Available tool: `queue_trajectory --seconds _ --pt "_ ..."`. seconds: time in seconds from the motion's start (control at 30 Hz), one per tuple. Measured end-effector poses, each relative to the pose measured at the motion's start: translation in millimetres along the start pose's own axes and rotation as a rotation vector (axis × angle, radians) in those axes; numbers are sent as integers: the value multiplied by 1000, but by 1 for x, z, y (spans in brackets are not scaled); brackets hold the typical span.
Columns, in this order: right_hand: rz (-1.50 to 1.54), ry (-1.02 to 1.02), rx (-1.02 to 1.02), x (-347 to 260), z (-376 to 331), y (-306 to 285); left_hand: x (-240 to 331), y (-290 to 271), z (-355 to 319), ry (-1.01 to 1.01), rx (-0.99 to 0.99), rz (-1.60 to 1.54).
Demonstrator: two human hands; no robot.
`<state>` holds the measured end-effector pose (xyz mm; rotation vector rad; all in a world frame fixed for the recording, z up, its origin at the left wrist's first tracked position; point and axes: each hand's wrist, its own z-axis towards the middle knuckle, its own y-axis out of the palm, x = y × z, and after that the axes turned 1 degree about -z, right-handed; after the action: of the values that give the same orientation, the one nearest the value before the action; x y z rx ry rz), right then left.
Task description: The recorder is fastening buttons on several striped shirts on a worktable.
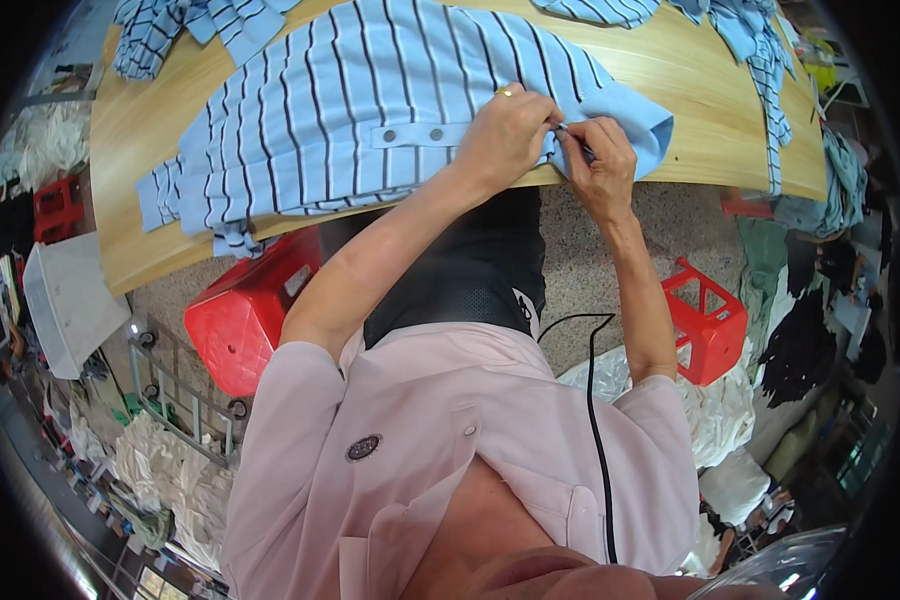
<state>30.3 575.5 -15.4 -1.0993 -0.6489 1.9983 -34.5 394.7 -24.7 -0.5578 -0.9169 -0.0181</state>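
Observation:
A light blue knit shirt (330, 110) with dark and white stripes lies across the wooden table along its near edge. Its plain blue button placket (410, 135) shows two dark round buttons. My left hand (505, 135), with a ring on one finger, is closed in a pinch on the placket near its right end. Close beside it, my right hand (602, 160) pinches the same part of the shirt, thumb and forefinger together. A small dark spot, perhaps a button, shows between the fingertips; the fingers partly hide it.
More striped blue garments lie at the table's (135, 240) far left and far right, one hanging over its edge. Red plastic stools (232, 335) stand on both sides below the table. A metal trolley (185, 400) and white plastic-wrapped bundles (155, 465) are at the lower left.

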Motion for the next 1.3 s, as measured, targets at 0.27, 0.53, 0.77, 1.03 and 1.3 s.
queue_trajectory --seconds 0.27,0.53,0.77,1.03,1.3 --pt "-79 32 25 5 -4 2 -3 -3 -7 193 -129 284" --pt "11 292 -50 7 -7 -39 34 -58 -68 197 -416 476" --pt "-146 315 72 -21 -9 -5 36 -54 -66 105 -323 467" --pt "-140 268 62 -13 9 -11 27 -120 -93 55 -37 569" --pt "-313 -15 -339 14 -5 -42 16 -146 -107 -147 -149 642"
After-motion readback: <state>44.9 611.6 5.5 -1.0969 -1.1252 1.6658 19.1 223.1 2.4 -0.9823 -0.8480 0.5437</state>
